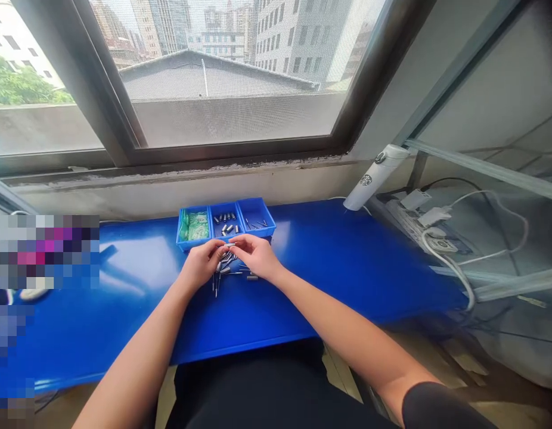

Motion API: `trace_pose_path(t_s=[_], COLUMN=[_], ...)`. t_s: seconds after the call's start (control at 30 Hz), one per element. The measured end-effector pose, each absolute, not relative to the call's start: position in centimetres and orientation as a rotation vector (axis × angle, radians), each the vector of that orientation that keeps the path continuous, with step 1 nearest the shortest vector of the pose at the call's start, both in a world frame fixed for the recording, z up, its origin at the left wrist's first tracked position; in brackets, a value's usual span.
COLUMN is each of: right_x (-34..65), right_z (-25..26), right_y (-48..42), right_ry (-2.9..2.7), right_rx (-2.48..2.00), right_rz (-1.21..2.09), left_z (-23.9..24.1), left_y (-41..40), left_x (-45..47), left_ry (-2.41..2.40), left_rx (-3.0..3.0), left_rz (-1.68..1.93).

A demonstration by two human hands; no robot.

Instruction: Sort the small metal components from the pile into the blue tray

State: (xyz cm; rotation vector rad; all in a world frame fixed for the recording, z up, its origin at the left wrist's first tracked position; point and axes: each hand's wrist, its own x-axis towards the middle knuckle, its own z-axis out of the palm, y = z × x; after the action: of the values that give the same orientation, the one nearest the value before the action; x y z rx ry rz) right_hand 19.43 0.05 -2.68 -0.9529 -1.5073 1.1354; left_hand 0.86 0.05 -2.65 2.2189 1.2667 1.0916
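Note:
My left hand and my right hand meet over the blue table, fingertips pinched on a small silver metal cylinder between them. Both hands are closed on it. Just below lies a pile of thin metal rods and short cylinders, one short cylinder apart at the right. Behind my hands stand three joined blue bins. The left bin holds a green plastic bag with small pale pieces, the middle one several short metal cylinders, the right one a few thin rods.
A white bottle leans at the table's back right. Beyond it are a power strip with white plugs and cables, and a metal frame. The window and its sill run along the back. The left edge is pixelated.

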Motion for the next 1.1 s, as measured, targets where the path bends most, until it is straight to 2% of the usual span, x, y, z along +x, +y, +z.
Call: trace_pose_path(t_s=[1.1], right_x=[19.43], right_z=[-2.78], right_y=[-0.04], right_ry=[-1.504], right_rx=[-0.963], right_rz=[1.157], left_z=[-2.61], left_y=[0.00], left_x=[0.83], left_ry=[1.250], left_rx=[2.191], left_rz=[1.124])
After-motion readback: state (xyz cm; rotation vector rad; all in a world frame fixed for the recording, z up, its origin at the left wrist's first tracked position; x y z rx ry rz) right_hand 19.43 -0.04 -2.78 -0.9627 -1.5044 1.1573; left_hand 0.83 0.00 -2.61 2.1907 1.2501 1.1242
